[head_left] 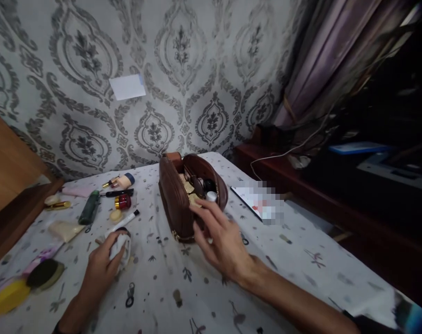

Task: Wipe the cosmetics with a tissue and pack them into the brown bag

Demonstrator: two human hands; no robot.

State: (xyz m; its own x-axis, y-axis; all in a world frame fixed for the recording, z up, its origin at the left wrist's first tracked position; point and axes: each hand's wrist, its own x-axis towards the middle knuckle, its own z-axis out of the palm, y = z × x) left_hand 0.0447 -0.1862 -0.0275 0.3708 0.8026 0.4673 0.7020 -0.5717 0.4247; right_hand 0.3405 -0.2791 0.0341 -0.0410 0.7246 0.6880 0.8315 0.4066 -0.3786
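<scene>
A brown zip-up toiletry bag (174,197) stands unzipped in the middle of the sheet. Inside it I see a white-lidded jar (211,196) and dark round items, partly hidden. My right hand (221,236) is at the bag's near end, its fingers apart over the opening and the rim; nothing shows in its grasp. Lower left, my left hand (103,260) is closed round a crumpled white cloth (122,250). A dark round top (122,230) shows just beyond that cloth; whether it is held too, I cannot tell.
On the left lie a green bottle (89,207), a red jar with a gold lid (123,201), a white tube with a black cap (125,220), a beige tube (65,230) and a yellow round lid (12,295). A phone (254,204) lies right of the bag.
</scene>
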